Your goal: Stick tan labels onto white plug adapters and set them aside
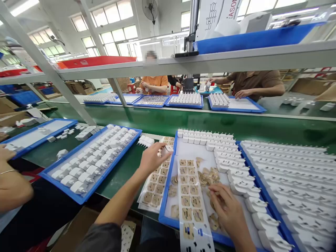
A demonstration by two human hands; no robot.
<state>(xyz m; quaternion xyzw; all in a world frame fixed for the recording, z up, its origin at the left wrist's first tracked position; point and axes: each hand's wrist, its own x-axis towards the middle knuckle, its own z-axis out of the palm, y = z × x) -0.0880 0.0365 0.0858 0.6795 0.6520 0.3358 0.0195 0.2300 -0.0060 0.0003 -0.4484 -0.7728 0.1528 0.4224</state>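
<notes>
Left hand (152, 158), frame centre: fingers pinched on a small white plug piece (168, 148), above a label sheet (156, 185) on the green surface (126, 168). Right hand (227, 206), lower right: fingers curled onto loose tan labels (207, 176) inside a blue tray (168, 196), beside rows of white adapters (236, 171). A long label strip (190, 196) lies across the tray.

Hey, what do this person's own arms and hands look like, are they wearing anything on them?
Both hands are bare: no gloves, rings or watch show on the left hand or the right hand. The forearms are uncovered too. The left arm ends in a short dark grey sleeve near the bottom edge of the picture. The right arm leaves the frame before any sleeve shows.
</notes>
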